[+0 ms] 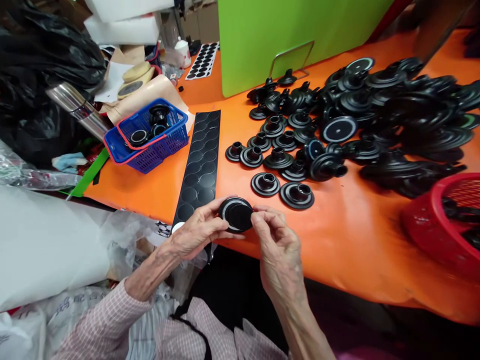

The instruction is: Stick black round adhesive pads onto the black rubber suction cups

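Both my hands hold one round black plastic cap [236, 214] just over the near edge of the orange table [337, 250]. My left hand [198, 230] grips its left rim with curled fingers. My right hand [275, 235] pinches its right side, fingertips on a black round sticker on the cap's face. A long black sheet of round stickers [200, 165] lies just beyond my left hand. Two loose black caps [296, 195] sit a little past my right hand.
A large heap of black caps [375, 115] covers the table's far right. A blue basket [148, 135] holding a few caps stands at the left, a red basket [446, 220] at the right edge. A green board [285, 35] stands behind. Plastic bags lie at my left.
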Available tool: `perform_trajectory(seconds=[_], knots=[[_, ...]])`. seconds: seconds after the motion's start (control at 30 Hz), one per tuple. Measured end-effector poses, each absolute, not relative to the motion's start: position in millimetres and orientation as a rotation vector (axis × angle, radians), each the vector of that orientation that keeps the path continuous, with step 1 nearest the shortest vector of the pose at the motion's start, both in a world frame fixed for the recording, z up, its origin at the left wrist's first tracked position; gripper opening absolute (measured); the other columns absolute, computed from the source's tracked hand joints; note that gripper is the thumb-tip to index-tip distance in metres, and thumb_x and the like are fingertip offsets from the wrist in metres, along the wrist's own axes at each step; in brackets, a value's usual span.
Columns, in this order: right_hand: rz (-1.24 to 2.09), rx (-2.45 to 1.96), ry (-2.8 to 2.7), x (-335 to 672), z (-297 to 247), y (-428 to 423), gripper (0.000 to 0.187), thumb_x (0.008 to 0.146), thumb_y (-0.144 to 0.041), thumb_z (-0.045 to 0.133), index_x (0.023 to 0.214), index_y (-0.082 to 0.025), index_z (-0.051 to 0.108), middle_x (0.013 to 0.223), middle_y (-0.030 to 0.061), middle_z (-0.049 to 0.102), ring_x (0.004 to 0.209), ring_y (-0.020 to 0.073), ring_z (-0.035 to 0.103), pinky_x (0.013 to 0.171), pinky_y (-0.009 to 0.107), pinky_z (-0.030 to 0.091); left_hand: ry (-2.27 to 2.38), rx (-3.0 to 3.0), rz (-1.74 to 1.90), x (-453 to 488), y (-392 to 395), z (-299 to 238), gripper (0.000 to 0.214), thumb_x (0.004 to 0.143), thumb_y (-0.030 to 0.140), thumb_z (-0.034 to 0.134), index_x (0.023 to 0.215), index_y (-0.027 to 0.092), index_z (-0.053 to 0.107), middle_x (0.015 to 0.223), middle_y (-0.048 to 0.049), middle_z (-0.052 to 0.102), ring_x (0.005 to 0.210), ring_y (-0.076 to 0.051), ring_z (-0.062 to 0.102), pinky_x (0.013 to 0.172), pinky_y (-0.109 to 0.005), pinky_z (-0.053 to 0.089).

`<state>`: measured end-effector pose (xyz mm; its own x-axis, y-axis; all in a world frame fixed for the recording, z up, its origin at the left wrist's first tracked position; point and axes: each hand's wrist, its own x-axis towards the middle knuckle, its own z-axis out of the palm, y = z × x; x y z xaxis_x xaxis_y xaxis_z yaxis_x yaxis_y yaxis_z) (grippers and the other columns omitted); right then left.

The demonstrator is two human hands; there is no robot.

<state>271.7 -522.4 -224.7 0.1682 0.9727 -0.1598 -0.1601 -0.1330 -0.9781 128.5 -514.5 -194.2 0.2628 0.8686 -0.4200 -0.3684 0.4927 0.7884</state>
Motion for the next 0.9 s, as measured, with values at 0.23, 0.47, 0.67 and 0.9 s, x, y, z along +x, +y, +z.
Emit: perform_trajectory(seconds=[0.23, 0.47, 0.67, 0.9], knots=[[1.222, -1.316, -0.870, 266.4, -228.4, -523.8, 0.027, 0.077, -0.044, 0.065, 0.072, -0.018, 0.064, 0.102, 0.0076, 0.055, 0.092, 0.0187, 0.057, 0.077, 0.032, 0.052, 1.027, 0.578, 0.905, 132.5, -514.5, -194.4, 0.046, 0.069, 0.011, 0.067, 0.114, 0.020, 0.068, 0.123, -0.0083, 0.063, 0.107, -0.026, 0.062, 0.090, -0.043, 0.055], [1.222, -1.340, -0.860, 265.4, -230.0, -523.3, 0.028, 0.077, -0.045, 0.065, 0.072, -0.017, 0.063, 0.100, 0.0070, 0.055, 0.089, 0.0176, 0.057, 0.075, 0.030, 0.051, 1.005, 0.605, 0.909, 132.4, -514.5, -198.3, 0.043, 0.072, 0.010, 0.064, 0.113, 0.021, 0.069, 0.123, -0.0071, 0.063, 0.104, -0.024, 0.063, 0.087, -0.039, 0.056], [1.188, -1.362, -0.904, 264.1, -232.5, -523.1, 0.026, 0.079, -0.044, 0.063, 0.075, -0.018, 0.062, 0.095, 0.0052, 0.055, 0.085, 0.0167, 0.057, 0.075, 0.031, 0.050, 0.999, 0.615, 0.907, 132.0, -513.9, -200.1, 0.041, 0.072, 0.009, 0.062, 0.112, 0.020, 0.069, 0.120, -0.0072, 0.065, 0.105, -0.025, 0.063, 0.087, -0.040, 0.056], [1.029, -1.413, -1.035, 260.3, -239.1, -525.1, 0.022, 0.085, -0.039, 0.057, 0.076, -0.019, 0.057, 0.089, 0.0030, 0.053, 0.077, 0.0153, 0.055, 0.073, 0.032, 0.050, 1.015, 0.594, 0.916, 132.2, -514.6, -201.3, 0.039, 0.071, 0.010, 0.063, 0.109, 0.018, 0.070, 0.118, -0.0087, 0.066, 0.108, -0.028, 0.062, 0.088, -0.042, 0.056]])
